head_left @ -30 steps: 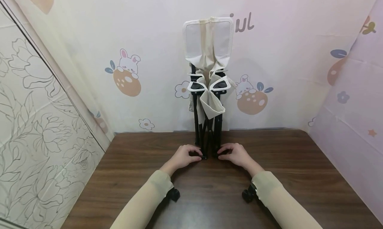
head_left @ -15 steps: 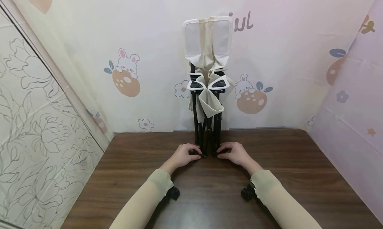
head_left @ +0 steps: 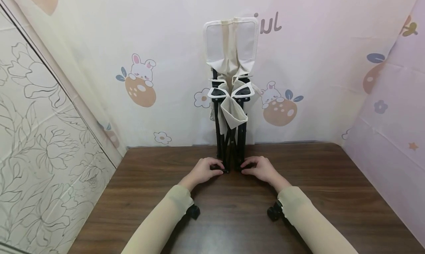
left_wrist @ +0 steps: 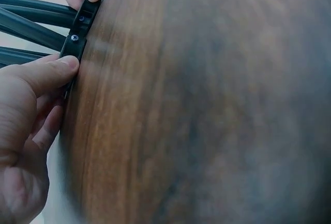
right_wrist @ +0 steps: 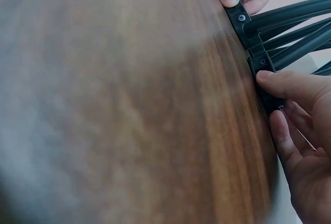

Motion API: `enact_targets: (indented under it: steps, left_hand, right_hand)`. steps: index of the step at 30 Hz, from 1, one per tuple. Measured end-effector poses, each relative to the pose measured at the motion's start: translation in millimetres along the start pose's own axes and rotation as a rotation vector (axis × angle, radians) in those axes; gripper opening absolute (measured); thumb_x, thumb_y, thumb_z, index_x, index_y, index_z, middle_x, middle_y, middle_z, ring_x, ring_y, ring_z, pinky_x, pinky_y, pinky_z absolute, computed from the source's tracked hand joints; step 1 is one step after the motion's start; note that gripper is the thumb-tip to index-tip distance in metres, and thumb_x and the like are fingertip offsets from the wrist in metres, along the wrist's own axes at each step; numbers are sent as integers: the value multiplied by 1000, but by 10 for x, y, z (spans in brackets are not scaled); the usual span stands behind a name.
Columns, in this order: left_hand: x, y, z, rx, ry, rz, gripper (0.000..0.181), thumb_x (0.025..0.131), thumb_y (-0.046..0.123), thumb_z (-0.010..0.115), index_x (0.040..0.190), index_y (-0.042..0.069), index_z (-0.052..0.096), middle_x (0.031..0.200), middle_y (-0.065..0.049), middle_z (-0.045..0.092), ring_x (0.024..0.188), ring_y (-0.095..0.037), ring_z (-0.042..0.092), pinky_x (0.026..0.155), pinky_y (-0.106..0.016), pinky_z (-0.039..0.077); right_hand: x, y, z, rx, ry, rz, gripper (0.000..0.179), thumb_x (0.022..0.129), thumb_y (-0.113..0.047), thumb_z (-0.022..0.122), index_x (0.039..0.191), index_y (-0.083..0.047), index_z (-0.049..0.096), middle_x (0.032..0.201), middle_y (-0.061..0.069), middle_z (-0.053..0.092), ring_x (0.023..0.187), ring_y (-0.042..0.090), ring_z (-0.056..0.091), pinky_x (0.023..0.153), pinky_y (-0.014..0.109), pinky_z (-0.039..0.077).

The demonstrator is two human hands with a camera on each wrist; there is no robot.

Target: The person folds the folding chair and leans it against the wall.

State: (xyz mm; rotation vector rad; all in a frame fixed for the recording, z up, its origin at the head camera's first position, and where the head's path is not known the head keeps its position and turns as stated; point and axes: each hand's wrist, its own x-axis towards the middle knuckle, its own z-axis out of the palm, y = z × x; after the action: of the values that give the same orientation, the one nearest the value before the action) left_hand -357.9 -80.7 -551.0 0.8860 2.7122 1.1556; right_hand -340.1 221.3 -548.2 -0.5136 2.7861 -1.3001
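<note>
A folded camp chair (head_left: 231, 67) stands upright at the back of the table, its cream fabric bunched above thin black legs. My left hand (head_left: 203, 170) pinches a black foot piece at the bottom left of the chair. In the left wrist view the thumb lies on that black foot (left_wrist: 73, 45), with the fingers behind it. On the other side my right hand (head_left: 262, 169) pinches the right foot piece. The right wrist view shows the thumb on this black foot (right_wrist: 264, 69) and fingers behind. The two feet meet or nearly meet in the middle.
The dark wooden table (head_left: 229, 217) stretches in front of the chair. Close behind the chair hangs a patterned cloth wall (head_left: 179, 43). A floral panel (head_left: 43, 147) stands on the left and a pinkish cloth (head_left: 395, 143) on the right. Black wrist cameras sit below both sleeves.
Both hands keep their hold on the feet. The feet and hands appear slightly higher in the head view, a shift of a few pixels; the chair stays folded.
</note>
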Motion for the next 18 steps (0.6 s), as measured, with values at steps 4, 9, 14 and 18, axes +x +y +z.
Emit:
enact_targets:
  steps: [4, 9, 14, 18]
  left_hand:
    - [11, -14, 8, 6, -1, -2, 10, 99, 18, 84, 109, 20, 84, 135, -2, 76, 126, -20, 69, 104, -38, 57]
    - [16, -18, 11, 9, -1, -4, 10, 99, 18, 84, 109, 20, 84, 136, -1, 76, 122, -18, 70, 102, -36, 57]
    - [25, -32, 23, 13, 0, -8, 11, 99, 19, 84, 110, 21, 84, 136, 0, 76, 119, -17, 69, 99, -35, 57]
    - [25, -45, 17, 18, 5, -6, 12, 99, 20, 84, 111, 22, 84, 136, 0, 75, 121, -17, 69, 99, -35, 57]
  right_hand:
    - [1, -16, 6, 3, 2, 4, 11, 92, -16, 89, 102, -18, 86, 136, 19, 74, 131, 40, 67, 107, 61, 53]
    - [-4, -19, 12, 8, 6, 12, 10, 93, -16, 88, 103, -18, 86, 137, 19, 73, 133, 41, 65, 109, 62, 52]
    - [-12, -24, 16, 20, 8, 25, 11, 94, -16, 87, 104, -18, 86, 138, 19, 73, 132, 41, 65, 109, 62, 52]
    - [-11, -23, 13, 27, 13, 23, 11, 94, -17, 87, 105, -17, 86, 138, 18, 73, 133, 41, 65, 110, 63, 51]
